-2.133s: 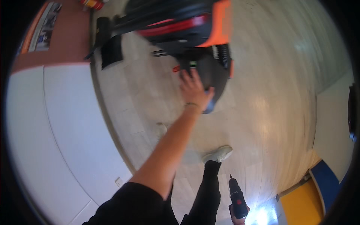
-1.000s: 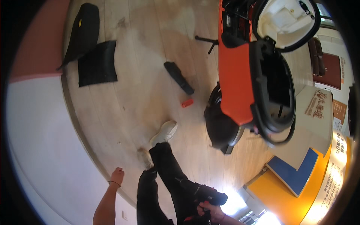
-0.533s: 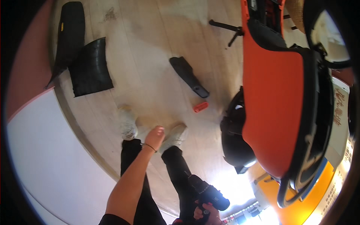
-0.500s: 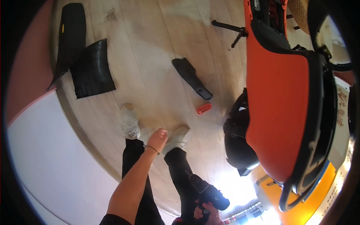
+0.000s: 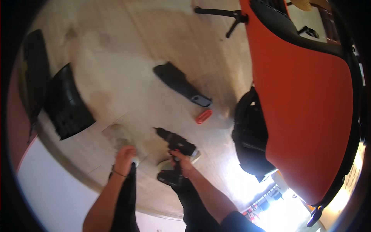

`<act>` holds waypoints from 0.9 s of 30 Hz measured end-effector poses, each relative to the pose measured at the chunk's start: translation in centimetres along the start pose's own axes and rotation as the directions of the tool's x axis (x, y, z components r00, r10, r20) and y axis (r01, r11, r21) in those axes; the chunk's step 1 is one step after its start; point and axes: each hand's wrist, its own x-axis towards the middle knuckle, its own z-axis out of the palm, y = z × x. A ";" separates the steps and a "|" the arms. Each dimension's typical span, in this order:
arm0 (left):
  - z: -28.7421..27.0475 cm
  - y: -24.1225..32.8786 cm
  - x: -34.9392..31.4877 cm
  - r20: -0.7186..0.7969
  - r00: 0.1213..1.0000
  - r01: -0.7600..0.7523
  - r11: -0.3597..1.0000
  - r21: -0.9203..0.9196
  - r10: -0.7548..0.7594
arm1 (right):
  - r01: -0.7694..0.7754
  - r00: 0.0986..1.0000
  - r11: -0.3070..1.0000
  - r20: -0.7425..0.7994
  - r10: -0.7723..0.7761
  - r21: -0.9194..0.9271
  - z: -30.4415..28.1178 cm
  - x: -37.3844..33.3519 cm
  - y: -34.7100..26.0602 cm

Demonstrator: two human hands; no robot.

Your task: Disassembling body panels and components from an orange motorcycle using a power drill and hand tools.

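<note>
A black cordless drill (image 5: pixel 178 144) is in my right hand (image 5: pixel 183 162), its fingers wrapped round the grip. The bit points away to the upper left, and the battery base hangs over my right shoe. My left hand (image 5: pixel 125 156) is held over my left shoe with its fingers curled together; whatever may be in them is hidden. Nearest beyond the drill, a small red oblong piece (image 5: pixel 203 116) lies on the floor. Beside it is a long dark plastic trim piece (image 5: pixel 179 85) with a grey end.
To my right stands a scooter-like vehicle with a large red body panel (image 5: pixel 305 116), a black wheel (image 5: pixel 249 135) and a black stand (image 5: pixel 234 16). Two black panels, one curved (image 5: pixel 68 104) and one long (image 5: pixel 36 65), lie at the left by the white wall (image 5: pixel 54 178).
My right hand has brought the drill up and forward from low by my leg. My left hand has shifted left. The view has turned, so the floor parts appear moved.
</note>
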 end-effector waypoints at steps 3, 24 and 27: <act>-1.1 2.5 6.5 0.011 0.987 -0.161 0.987 -0.010 0.161 | 0.025 1.000 0.999 0.003 -0.025 -0.029 2.0 2.7 -1.4; 17.6 15.8 21.5 0.065 0.968 0.242 0.844 -0.478 -0.241 | 0.355 0.728 0.614 -0.203 -0.655 -0.705 0.5 9.9 1.1; 18.4 15.6 21.8 0.093 0.974 0.224 0.842 -0.491 -0.205 | 0.302 0.740 0.549 -0.172 -0.651 -0.779 0.1 10.2 1.8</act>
